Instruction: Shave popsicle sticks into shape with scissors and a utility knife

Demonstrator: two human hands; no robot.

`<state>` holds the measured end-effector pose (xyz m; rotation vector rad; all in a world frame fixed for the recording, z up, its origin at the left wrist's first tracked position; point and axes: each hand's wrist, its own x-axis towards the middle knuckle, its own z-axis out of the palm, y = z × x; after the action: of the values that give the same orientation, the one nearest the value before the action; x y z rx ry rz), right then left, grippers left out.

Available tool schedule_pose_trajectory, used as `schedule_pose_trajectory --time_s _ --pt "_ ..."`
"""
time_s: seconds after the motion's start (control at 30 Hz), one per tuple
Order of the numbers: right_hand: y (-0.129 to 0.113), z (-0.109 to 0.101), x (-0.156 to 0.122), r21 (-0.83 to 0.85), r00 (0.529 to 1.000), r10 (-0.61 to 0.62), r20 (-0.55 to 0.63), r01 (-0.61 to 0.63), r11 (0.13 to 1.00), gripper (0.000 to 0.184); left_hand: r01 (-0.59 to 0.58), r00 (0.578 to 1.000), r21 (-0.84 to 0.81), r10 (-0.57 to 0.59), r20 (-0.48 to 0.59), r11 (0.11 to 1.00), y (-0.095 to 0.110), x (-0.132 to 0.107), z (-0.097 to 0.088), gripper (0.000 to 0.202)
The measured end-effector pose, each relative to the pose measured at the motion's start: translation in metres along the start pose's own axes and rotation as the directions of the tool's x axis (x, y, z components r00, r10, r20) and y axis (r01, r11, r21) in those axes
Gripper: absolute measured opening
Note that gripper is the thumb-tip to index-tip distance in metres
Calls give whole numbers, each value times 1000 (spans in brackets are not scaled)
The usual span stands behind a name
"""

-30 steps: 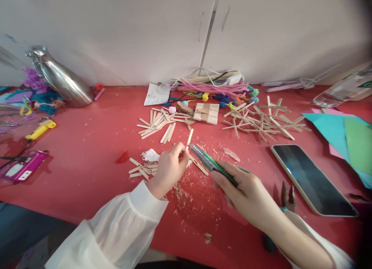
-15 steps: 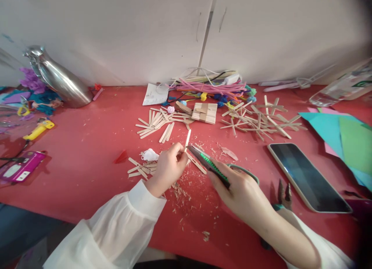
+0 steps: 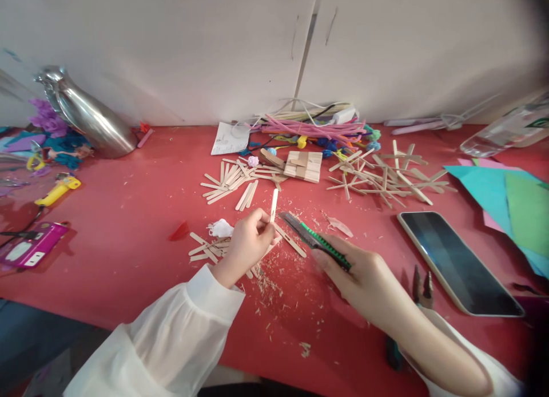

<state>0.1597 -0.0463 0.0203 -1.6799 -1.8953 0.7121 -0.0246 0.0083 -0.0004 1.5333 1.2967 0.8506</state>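
Cutter (image 3: pixel 321 242) has backed off the stick (image 3: pixel 274 201), carving seemingly paused; left grip (image 3: pixel 249 242) pinches stick, right grip (image 3: pixel 364 277) clamps cutter.

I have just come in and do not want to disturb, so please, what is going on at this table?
Someone's left hand pinches a stick with one end sticking out. The right hand holds a cutter, its blade out, near the stick but just apart from it. Shavings lie scattered on the table, with loose sticks farther back.
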Motion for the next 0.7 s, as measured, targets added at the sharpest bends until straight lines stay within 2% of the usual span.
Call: schedule_pose_trajectory --time_s 0.2,0.43,0.53,0.7 --pt "-1 0 -2 59 999 -33 37 31 998 30 -19 1000 -48 20 12 999 -3 0 2 14" --pt "-2 2 -3 16 997 -81 17 81 997 28 -54 998 -41 55 26 998 -4 -1 1 16" --pt "-2 2 -3 -12 995 -96 4 96 995 28 -82 996 12 81 23 997 -5 -1 1 15" --pt "-2 4 -4 -45 994 -108 -13 107 993 29 -186 981 216 191 -6 958 -7 -2 0 11"
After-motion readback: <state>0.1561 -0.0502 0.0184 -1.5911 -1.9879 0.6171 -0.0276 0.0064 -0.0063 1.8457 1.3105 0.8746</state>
